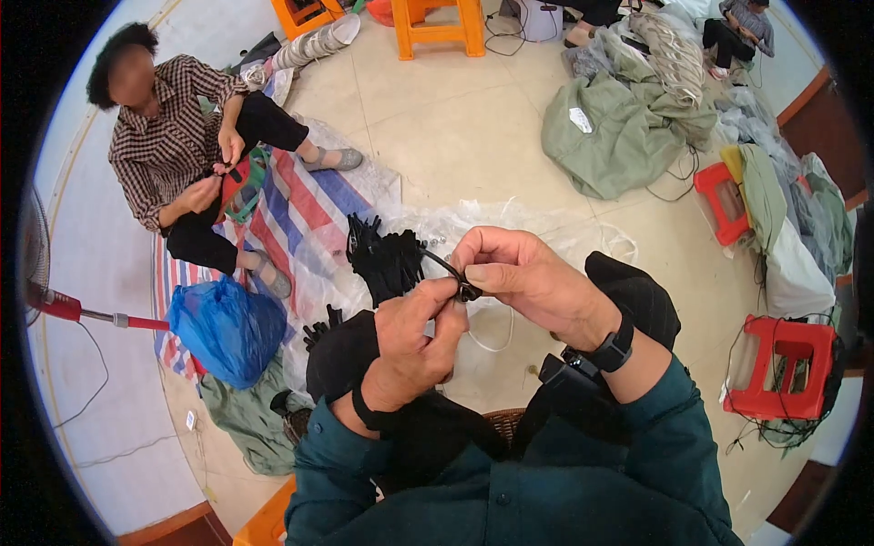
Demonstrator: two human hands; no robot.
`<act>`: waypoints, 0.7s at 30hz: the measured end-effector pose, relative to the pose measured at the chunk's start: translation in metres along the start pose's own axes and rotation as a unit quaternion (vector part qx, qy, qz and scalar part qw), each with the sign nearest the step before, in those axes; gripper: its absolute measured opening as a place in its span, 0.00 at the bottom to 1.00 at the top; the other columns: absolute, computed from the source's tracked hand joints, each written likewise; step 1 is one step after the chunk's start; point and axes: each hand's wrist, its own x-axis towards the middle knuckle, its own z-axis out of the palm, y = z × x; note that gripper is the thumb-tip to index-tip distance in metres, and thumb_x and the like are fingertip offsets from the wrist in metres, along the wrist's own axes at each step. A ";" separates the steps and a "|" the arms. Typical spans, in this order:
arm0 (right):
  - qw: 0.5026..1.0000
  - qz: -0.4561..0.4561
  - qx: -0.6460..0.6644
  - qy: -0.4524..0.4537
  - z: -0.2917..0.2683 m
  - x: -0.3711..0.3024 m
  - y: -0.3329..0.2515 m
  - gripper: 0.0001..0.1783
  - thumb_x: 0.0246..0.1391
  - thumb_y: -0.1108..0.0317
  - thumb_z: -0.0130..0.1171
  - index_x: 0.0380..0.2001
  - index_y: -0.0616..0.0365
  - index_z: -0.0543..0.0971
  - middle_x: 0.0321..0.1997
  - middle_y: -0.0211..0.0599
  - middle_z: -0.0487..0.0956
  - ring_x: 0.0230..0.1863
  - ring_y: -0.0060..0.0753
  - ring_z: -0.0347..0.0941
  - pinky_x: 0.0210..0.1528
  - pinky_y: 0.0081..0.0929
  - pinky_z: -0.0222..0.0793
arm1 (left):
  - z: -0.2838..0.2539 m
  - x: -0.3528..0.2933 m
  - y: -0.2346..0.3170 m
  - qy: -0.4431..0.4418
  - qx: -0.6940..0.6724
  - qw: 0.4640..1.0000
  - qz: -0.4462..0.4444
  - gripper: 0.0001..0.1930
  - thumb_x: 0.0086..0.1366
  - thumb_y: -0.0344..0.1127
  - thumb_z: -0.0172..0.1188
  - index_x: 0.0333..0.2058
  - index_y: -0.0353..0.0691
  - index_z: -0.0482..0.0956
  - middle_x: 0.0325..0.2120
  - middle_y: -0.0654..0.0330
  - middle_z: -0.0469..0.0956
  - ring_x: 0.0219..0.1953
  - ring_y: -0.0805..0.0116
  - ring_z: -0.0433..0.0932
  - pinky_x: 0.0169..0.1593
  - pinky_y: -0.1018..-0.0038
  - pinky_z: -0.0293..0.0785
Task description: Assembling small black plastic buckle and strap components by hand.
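My left hand and my right hand meet in front of my chest, both pinching a small black strap piece between fingertips. A thin black strap runs from it up and left to a pile of black straps lying on clear plastic sheeting on the floor. Both wrists wear black bands. My dark green sleeves and black-trousered knees fill the lower part of the view.
Another person in a checked shirt sits at the left on a striped tarp, handling a small item. A blue plastic bag, red stools, orange stools, green fabric heaps and a fan stand surround me.
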 end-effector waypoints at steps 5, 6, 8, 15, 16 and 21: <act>0.998 0.028 -0.063 0.011 -0.006 -0.003 0.001 0.08 0.52 0.66 0.56 0.33 0.58 0.73 0.30 0.22 0.71 0.33 0.14 0.65 0.39 0.14 0.62 | -0.006 0.001 -0.005 -0.065 0.033 0.997 0.001 0.08 0.49 0.19 0.54 0.30 0.32 0.73 0.12 0.57 0.68 0.12 0.66 0.69 0.18 0.76 0.63; 0.998 0.036 -0.052 0.016 -0.009 -0.002 0.004 0.09 0.52 0.65 0.57 0.33 0.58 0.72 0.30 0.22 0.71 0.33 0.13 0.64 0.39 0.14 0.61 | -0.006 0.001 -0.008 -0.083 0.010 0.997 0.005 0.08 0.49 0.19 0.53 0.31 0.32 0.73 0.12 0.57 0.68 0.12 0.66 0.69 0.18 0.76 0.63; 0.998 0.050 -0.010 0.026 -0.015 -0.004 0.007 0.09 0.52 0.65 0.57 0.33 0.57 0.72 0.30 0.22 0.71 0.33 0.14 0.65 0.39 0.14 0.61 | -0.001 -0.004 -0.007 -0.108 -0.026 0.994 -0.010 0.07 0.52 0.20 0.52 0.32 0.31 0.73 0.12 0.59 0.69 0.12 0.70 0.69 0.18 0.77 0.63; 0.994 -0.037 -0.015 0.103 -0.012 -0.002 0.010 0.07 0.53 0.67 0.56 0.33 0.59 0.73 0.31 0.27 0.73 0.33 0.19 0.68 0.40 0.19 0.65 | -0.002 0.000 0.001 -0.093 -0.162 0.963 -0.193 0.08 0.59 0.25 0.49 0.38 0.32 0.71 0.14 0.63 0.71 0.16 0.80 0.69 0.21 0.83 0.62; 0.991 -0.052 -0.033 0.123 -0.010 -0.001 0.009 0.08 0.53 0.66 0.56 0.33 0.59 0.74 0.32 0.27 0.73 0.34 0.19 0.68 0.41 0.19 0.65 | -0.002 0.000 -0.001 -0.092 -0.160 0.964 -0.190 0.08 0.59 0.25 0.49 0.38 0.32 0.71 0.14 0.63 0.71 0.16 0.80 0.69 0.21 0.83 0.62; 0.977 -0.063 -0.044 0.200 -0.013 -0.006 0.000 0.13 0.53 0.59 0.55 0.35 0.58 0.74 0.33 0.26 0.73 0.35 0.20 0.69 0.41 0.20 0.65 | -0.003 -0.001 -0.003 -0.070 -0.298 0.913 -0.269 0.10 0.62 0.28 0.47 0.42 0.35 0.69 0.18 0.62 0.72 0.17 0.81 0.68 0.22 0.86 0.61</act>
